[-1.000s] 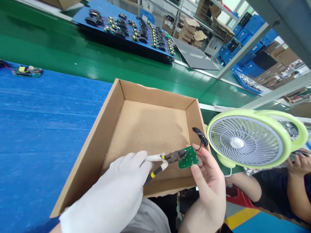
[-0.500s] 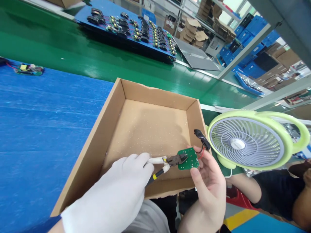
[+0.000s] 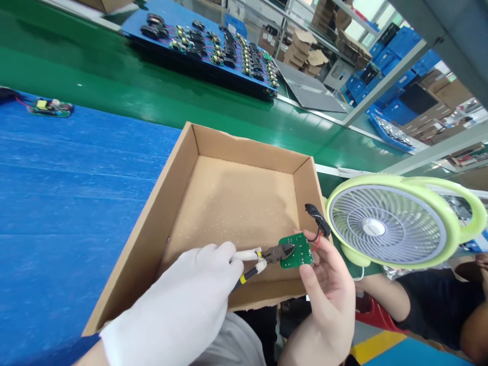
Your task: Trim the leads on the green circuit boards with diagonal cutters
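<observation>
My left hand [image 3: 190, 295], in a white glove, is closed round the handles of a pair of diagonal cutters [image 3: 272, 254]. The cutter jaws rest on the face of a small green circuit board [image 3: 301, 256]; whether they grip a lead is too small to tell. My bare right hand [image 3: 330, 277] pinches the board by its right edge, thumb in front and fingers partly behind. A red and a black wire run from the board to a black cable bundle [image 3: 318, 218] above my fingers. Below both lies a shallow cardboard box [image 3: 247, 195] with tiny bright specks scattered inside.
A green fan [image 3: 387, 226] stands right of the box. Behind, a blue board [image 3: 171, 12] carries rows of circuit boards with black cables. Another circuit board [image 3: 51, 108] lies at left on the blue mat [image 3: 76, 178]. A co-worker's arm [image 3: 383, 297] is at lower right.
The view has shifted slightly. Both hands, the cutters and the circuit board keep nearly the same position relative to each other.
</observation>
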`<act>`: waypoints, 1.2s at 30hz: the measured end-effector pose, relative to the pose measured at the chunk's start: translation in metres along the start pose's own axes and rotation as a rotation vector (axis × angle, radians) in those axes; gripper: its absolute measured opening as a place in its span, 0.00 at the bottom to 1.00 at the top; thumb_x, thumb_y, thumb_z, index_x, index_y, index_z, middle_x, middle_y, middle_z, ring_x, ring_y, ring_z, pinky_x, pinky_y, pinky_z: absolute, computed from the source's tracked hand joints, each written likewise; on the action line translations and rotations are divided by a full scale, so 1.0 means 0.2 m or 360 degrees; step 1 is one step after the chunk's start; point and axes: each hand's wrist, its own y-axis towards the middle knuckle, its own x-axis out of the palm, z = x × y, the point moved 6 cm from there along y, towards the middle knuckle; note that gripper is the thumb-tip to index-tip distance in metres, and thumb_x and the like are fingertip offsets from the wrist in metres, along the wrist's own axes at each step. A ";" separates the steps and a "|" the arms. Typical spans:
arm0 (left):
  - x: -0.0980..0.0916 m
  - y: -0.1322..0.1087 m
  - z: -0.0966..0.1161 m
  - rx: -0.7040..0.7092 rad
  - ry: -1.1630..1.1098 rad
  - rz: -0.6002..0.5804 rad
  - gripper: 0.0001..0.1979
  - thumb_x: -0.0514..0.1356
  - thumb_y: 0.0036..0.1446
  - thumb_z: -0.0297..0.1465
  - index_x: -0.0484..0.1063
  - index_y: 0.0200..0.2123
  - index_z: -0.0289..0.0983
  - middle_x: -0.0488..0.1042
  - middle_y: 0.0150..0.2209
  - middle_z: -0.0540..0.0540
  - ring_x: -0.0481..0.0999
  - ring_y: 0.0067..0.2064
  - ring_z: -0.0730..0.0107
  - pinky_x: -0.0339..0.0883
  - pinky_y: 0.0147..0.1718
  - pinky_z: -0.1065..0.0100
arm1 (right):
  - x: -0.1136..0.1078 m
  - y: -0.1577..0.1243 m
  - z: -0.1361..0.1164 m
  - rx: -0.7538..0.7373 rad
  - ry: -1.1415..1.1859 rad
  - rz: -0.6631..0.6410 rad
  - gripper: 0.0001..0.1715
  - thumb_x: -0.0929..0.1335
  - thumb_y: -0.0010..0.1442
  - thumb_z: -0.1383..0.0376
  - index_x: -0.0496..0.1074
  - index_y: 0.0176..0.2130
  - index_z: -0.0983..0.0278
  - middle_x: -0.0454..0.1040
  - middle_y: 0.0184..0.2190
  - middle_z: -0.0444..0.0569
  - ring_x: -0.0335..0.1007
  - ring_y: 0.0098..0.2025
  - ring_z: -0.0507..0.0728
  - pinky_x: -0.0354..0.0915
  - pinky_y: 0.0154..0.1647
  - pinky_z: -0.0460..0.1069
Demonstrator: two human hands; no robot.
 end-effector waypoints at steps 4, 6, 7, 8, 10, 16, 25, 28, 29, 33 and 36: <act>0.01 0.00 0.00 0.0002 0.0125 0.0000 0.28 0.49 0.62 0.14 0.85 0.46 0.40 0.81 0.41 0.41 0.82 0.38 0.52 0.75 0.40 0.52 | 0.02 0.02 -0.01 -0.0003 0.0068 -0.0042 0.20 0.79 0.70 0.61 0.84 0.60 0.57 0.89 0.54 0.56 0.89 0.52 0.64 0.86 0.49 0.55; 0.02 -0.01 0.00 0.0005 0.0147 0.0062 0.28 0.48 0.62 0.14 0.86 0.45 0.40 0.81 0.39 0.41 0.81 0.36 0.53 0.75 0.39 0.53 | 0.02 0.03 -0.02 -0.0013 0.0103 -0.0066 0.19 0.79 0.70 0.63 0.84 0.59 0.55 0.90 0.53 0.55 0.90 0.51 0.62 0.86 0.49 0.53; 0.03 -0.01 0.00 0.0014 0.0142 0.0118 0.28 0.48 0.62 0.15 0.86 0.46 0.40 0.81 0.39 0.41 0.81 0.36 0.54 0.76 0.39 0.54 | 0.03 0.03 -0.02 -0.0013 0.0108 -0.0072 0.19 0.79 0.70 0.63 0.84 0.59 0.55 0.90 0.53 0.54 0.90 0.50 0.62 0.86 0.49 0.53; 0.03 -0.02 -0.01 0.0026 0.0125 0.0181 0.28 0.49 0.63 0.15 0.87 0.46 0.40 0.82 0.39 0.41 0.81 0.36 0.55 0.77 0.40 0.56 | 0.03 0.03 -0.02 -0.0008 0.0107 -0.0074 0.19 0.79 0.70 0.63 0.85 0.59 0.55 0.90 0.53 0.54 0.90 0.50 0.61 0.86 0.49 0.52; 0.04 -0.03 -0.02 0.0044 0.0075 0.0283 0.27 0.51 0.64 0.17 0.87 0.49 0.41 0.83 0.40 0.41 0.82 0.37 0.58 0.78 0.44 0.59 | 0.03 0.04 -0.02 -0.0001 0.0103 -0.0078 0.19 0.79 0.70 0.64 0.85 0.59 0.55 0.90 0.53 0.53 0.90 0.50 0.60 0.86 0.49 0.51; 0.04 -0.02 -0.03 -0.0030 0.0160 0.0108 0.32 0.49 0.64 0.16 0.87 0.55 0.44 0.85 0.45 0.40 0.85 0.40 0.51 0.81 0.44 0.51 | 0.04 0.05 -0.03 0.0013 0.0119 -0.0110 0.20 0.79 0.70 0.66 0.85 0.59 0.51 0.90 0.53 0.50 0.90 0.51 0.57 0.85 0.49 0.47; 0.03 -0.03 -0.03 0.0014 0.0029 0.0389 0.31 0.51 0.62 0.16 0.88 0.54 0.43 0.84 0.48 0.39 0.83 0.43 0.53 0.80 0.49 0.53 | 0.02 0.04 -0.02 0.0041 -0.0030 -0.0061 0.20 0.77 0.72 0.58 0.82 0.61 0.57 0.88 0.57 0.58 0.89 0.55 0.65 0.86 0.52 0.56; 0.05 -0.03 -0.03 0.0050 0.0057 0.0357 0.32 0.51 0.62 0.16 0.87 0.55 0.43 0.84 0.50 0.38 0.83 0.44 0.52 0.81 0.49 0.51 | 0.02 0.04 -0.02 0.0037 -0.0062 -0.0062 0.20 0.77 0.72 0.58 0.82 0.61 0.56 0.88 0.57 0.57 0.88 0.56 0.66 0.86 0.52 0.57; 0.05 -0.03 -0.03 0.0071 0.0064 0.0326 0.32 0.51 0.61 0.16 0.87 0.55 0.44 0.84 0.50 0.38 0.84 0.44 0.51 0.81 0.48 0.49 | 0.02 0.04 -0.02 0.0039 -0.0060 -0.0060 0.20 0.77 0.72 0.58 0.82 0.61 0.56 0.88 0.57 0.57 0.89 0.55 0.66 0.86 0.52 0.57; 0.04 -0.01 0.00 0.0156 0.0066 0.0272 0.32 0.51 0.60 0.16 0.86 0.56 0.44 0.84 0.52 0.38 0.84 0.48 0.46 0.81 0.50 0.45 | 0.02 0.03 -0.01 0.0058 -0.0010 -0.0030 0.21 0.78 0.71 0.58 0.82 0.61 0.57 0.88 0.56 0.58 0.88 0.55 0.65 0.86 0.53 0.58; 0.04 -0.01 0.00 0.0170 0.0080 0.0249 0.32 0.50 0.61 0.16 0.86 0.57 0.45 0.83 0.52 0.38 0.83 0.48 0.46 0.80 0.50 0.44 | 0.02 0.03 -0.01 0.0040 0.0020 -0.0003 0.20 0.78 0.71 0.59 0.82 0.60 0.57 0.88 0.56 0.57 0.89 0.55 0.65 0.86 0.54 0.58</act>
